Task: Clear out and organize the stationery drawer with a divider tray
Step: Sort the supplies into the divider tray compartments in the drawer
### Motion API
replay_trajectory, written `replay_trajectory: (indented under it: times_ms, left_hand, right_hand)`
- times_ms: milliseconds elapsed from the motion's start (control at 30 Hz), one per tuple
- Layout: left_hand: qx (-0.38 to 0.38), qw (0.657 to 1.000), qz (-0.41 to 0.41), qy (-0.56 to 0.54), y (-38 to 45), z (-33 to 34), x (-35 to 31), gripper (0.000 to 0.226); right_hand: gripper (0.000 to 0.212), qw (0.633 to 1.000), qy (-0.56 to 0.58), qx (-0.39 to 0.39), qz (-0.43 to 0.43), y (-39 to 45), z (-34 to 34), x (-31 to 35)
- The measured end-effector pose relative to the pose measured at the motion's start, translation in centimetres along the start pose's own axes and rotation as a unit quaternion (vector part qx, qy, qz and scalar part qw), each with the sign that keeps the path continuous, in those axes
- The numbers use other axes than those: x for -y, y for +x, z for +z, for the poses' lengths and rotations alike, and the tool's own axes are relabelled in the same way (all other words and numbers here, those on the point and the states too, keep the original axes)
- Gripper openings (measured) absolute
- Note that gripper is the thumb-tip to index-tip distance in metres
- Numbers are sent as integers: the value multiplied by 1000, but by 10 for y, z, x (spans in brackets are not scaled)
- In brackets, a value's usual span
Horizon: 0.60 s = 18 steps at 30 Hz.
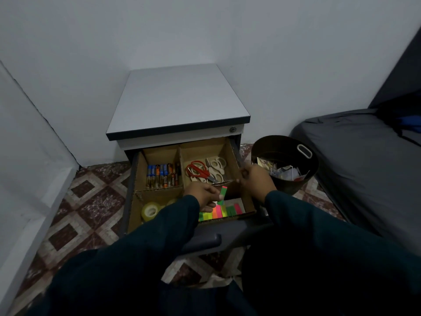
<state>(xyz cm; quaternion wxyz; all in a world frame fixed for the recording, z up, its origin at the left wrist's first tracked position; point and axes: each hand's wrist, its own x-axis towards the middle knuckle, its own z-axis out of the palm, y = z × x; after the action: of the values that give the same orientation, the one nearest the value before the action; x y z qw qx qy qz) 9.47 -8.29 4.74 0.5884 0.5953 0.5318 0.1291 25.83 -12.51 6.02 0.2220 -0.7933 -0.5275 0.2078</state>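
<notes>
Four compartments show in the cardboard divider tray, which sits inside the open top drawer of a small cabinet. Rear left: batteries standing in a row, blue and orange wrappers, print too small to read. Rear right: red-handled scissors lying against several pale-handled scissors. Front left: clear tape rolls. Front right: neon sticky flags in a row, green through yellow, orange and pink. Left hand is over the front-right compartment, fingers curled, pinching a green flag strip with a red tip held upright just above the row. Right hand is at the tray's right wall, fingers curled together at the cardboard edge; cannot tell whether they grip it. Both sleeves dark. A dark bin holding paper scraps stands on the patterned floor right of the cabinet, beside a grey bed. No legible writing anywhere.
</notes>
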Motion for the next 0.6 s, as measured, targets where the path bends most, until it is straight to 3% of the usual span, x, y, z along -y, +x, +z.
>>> replay_trajectory:
  times_ms: [333, 600]
  left_hand:
    - [42, 997, -60, 34, 18, 32, -6, 16]
    - [5, 994, -104, 24, 33, 53, -10, 20]
  right_hand:
    - [44, 996, 22, 58, 64, 28, -3, -9]
    - [45, 992, 33, 99, 73, 36, -3, -14]
